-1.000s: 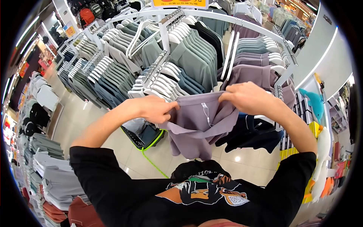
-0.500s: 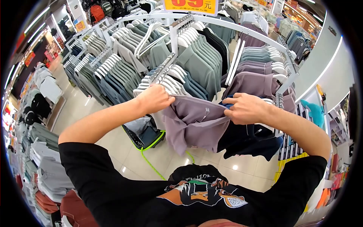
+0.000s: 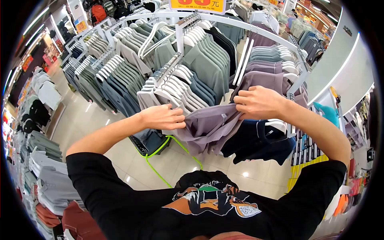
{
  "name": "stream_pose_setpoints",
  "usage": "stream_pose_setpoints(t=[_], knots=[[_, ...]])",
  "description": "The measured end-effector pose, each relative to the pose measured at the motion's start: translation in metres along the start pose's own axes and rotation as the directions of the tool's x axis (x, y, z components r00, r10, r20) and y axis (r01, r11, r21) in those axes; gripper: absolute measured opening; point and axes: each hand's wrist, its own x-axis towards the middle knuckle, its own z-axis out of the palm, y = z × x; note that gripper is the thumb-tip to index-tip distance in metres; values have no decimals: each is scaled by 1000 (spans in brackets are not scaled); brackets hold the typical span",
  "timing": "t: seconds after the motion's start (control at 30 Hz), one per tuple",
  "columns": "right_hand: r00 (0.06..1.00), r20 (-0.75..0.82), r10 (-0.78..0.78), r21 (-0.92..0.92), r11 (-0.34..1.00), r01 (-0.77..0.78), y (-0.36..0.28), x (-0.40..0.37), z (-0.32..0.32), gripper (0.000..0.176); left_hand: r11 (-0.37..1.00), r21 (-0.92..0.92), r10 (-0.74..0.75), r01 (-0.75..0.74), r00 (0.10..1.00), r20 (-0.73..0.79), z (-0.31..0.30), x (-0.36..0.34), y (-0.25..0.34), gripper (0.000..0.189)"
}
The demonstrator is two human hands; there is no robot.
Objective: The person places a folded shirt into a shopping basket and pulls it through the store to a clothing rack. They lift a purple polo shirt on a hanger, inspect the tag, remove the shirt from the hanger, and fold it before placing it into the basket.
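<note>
Between my two hands a mauve shirt [image 3: 210, 124] hangs in loose folds, with a small label showing inside its top edge. My left hand [image 3: 164, 117] is closed on the shirt's left end, lower than the other hand. At the upper right end, the fingers of my right hand [image 3: 258, 102] are pinched on the fabric. Just beyond my left hand, white hangers [image 3: 172, 96] carry light grey shirts on a rack arm. A dark navy shirt [image 3: 256, 138] hangs below my right hand.
A white curved rack [image 3: 240, 28] spreads ahead with green, blue, black and mauve shirts. A dark case with a bright green cord [image 3: 156, 170] stands on the floor. Folded and hanging clothes [image 3: 56, 180] line the left side. A yellow price sign [image 3: 198, 5] tops the rack.
My right hand has risen and my left hand has dropped, so the mauve shirt's top edge now slants up to the right. Both hands have kept their hold.
</note>
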Motion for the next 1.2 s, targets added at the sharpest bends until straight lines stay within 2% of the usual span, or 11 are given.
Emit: stream_pose_setpoints(t=[0.07, 0.27, 0.33, 0.4, 0.47, 0.57, 0.67, 0.7, 0.8, 1.07, 1.2], knots=[[991, 134, 15, -68, 998, -6, -2, -2, -8, 29, 1000, -4, 5, -5, 1000, -8, -11, 4, -1, 13], [986, 167, 7, -102, 995, 10, -15, -4, -13, 27, 973, -218, 81, -79, 997, 0, -51, 23, -6, 23], [997, -40, -65, -70, 996, 62, -22, -4, -22, 21, 963, -260, 68, -69, 998, -14, -66, 30, -6, 22], [997, -2, -78, -92, 993, 77, -28, -6, -26, 17, 967, -255, 30, 3, 991, 128, -74, 34, -4, 22], [982, -77, -171, -141, 977, 159, -32, -9, -31, 16, 965, -261, 6, -5, 1000, 5, -72, 33, -8, 22], [969, 6, -246, -112, 963, 245, -40, -10, -32, 17, 948, -267, -169, 173, 985, 36, -74, 28, -16, 19], [972, 132, -194, -25, 980, 199, -49, -16, -21, 19, 923, -302, -211, 239, 970, 123, -75, 18, -26, 18], [965, 218, -145, 22, 989, 143, -52, -18, -18, 21, 925, -286, -208, 248, 964, 166, -74, 14, -28, 20], [987, 152, -50, 34, 998, 45, -53, -18, -18, 11, 950, -246, -154, 191, 975, 163, -75, 12, -28, 21], [977, 198, 77, -142, 989, -50, -56, -18, -15, 11, 994, 109, -10, -17, 970, 241, -82, 18, -14, 17], [967, 242, 79, -153, 987, -42, -62, -22, -11, 16, 996, 92, -35, 18, 982, 185, -92, 21, -12, 17]])
